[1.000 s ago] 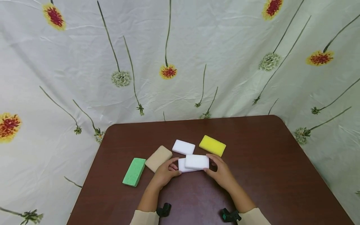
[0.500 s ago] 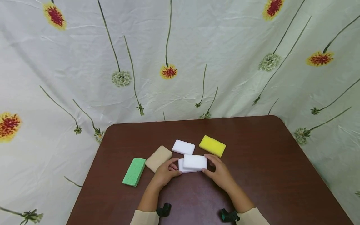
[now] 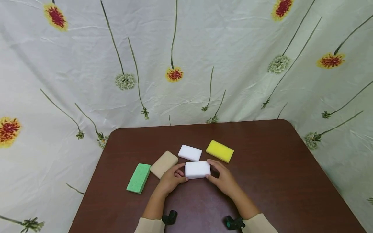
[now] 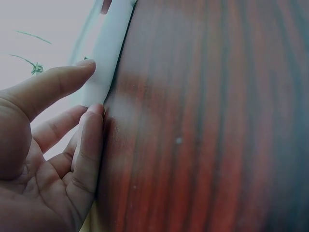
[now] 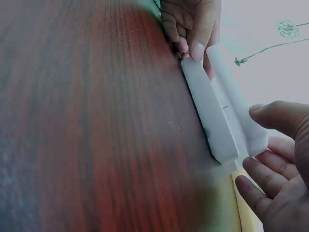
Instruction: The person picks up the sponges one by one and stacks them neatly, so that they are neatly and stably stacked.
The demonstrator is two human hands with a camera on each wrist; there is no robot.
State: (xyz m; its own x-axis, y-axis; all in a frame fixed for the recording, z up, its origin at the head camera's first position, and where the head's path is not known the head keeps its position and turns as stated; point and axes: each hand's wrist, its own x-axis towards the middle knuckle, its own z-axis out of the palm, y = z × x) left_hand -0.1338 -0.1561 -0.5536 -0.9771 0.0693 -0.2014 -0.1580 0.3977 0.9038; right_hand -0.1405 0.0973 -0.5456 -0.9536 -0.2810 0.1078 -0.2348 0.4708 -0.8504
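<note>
My right hand [image 3: 223,179] grips a white sponge [image 3: 197,169] by its right end, thumb at the front and fingers behind. It lies directly over another white sponge [image 5: 210,113], which rests on the table; the right wrist view shows a narrow gap between this one and the upper sponge [image 5: 237,99]. My left hand [image 3: 171,178] holds the lower sponge's left end, thumb at the near corner and a finger at the far corner. From the head view the upper sponge hides nearly all of the lower one.
Behind the pair lies a third white sponge [image 3: 190,152], with a yellow sponge [image 3: 220,151] to its right. A beige sponge [image 3: 164,164] is close by my left hand, and a green sponge [image 3: 139,178] beyond it, all on the brown table [image 3: 276,168].
My right hand has carried the upper white sponge leftward, from overhanging on the right to lying over the lower one. The left hand and the other sponges have stayed put.
</note>
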